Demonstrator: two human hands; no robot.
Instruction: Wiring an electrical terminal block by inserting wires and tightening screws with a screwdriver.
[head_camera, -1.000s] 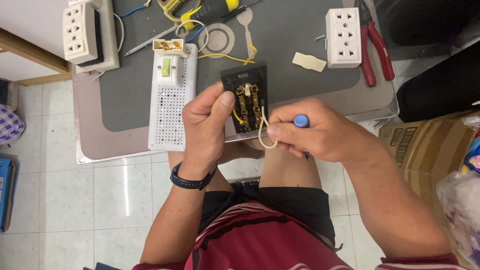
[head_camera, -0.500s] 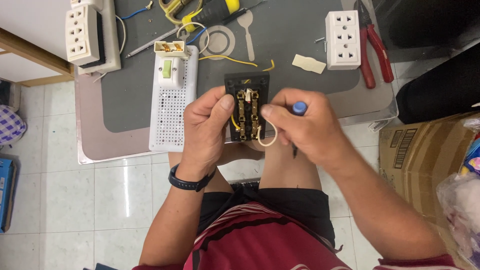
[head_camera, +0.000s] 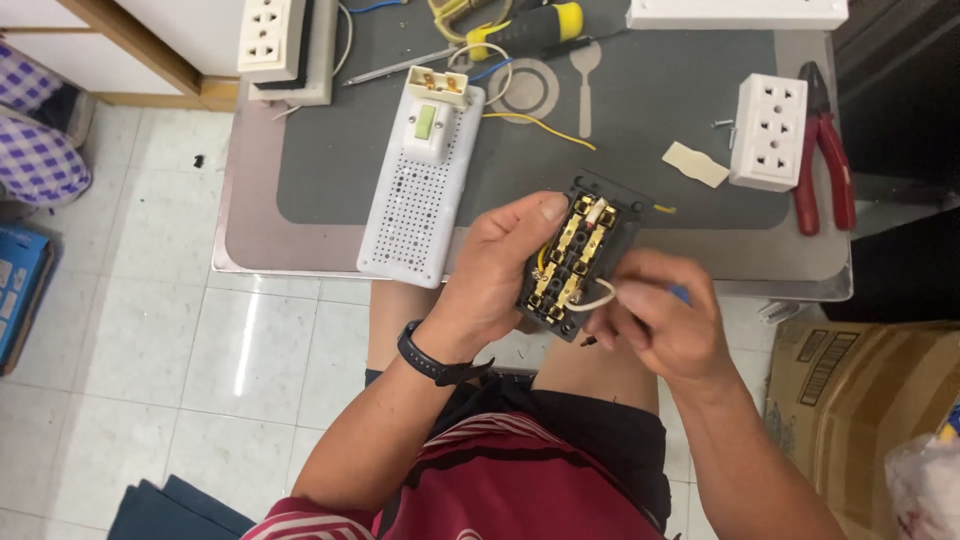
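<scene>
My left hand (head_camera: 495, 270) grips a black socket module (head_camera: 580, 258) with brass contacts facing up, held over my lap at the table's near edge. A white wire (head_camera: 590, 298) loops out of its lower end. My right hand (head_camera: 660, 325) is closed around a blue-handled screwdriver (head_camera: 680, 293), most of it hidden by the fingers, with its fingertips at the wire and the module's lower right corner. A black band sits on my left wrist.
On the grey table (head_camera: 300, 240) lie a white perforated power-strip base (head_camera: 420, 190), a white multi-socket block (head_camera: 768, 130), red pliers (head_camera: 822, 140), a yellow-handled screwdriver (head_camera: 520, 30) and another white socket block (head_camera: 275, 40). A cardboard box (head_camera: 870, 400) stands at the right.
The module has tilted and shifted slightly right. My right hand has moved down to its lower end, and the screwdriver's blue handle is now mostly covered.
</scene>
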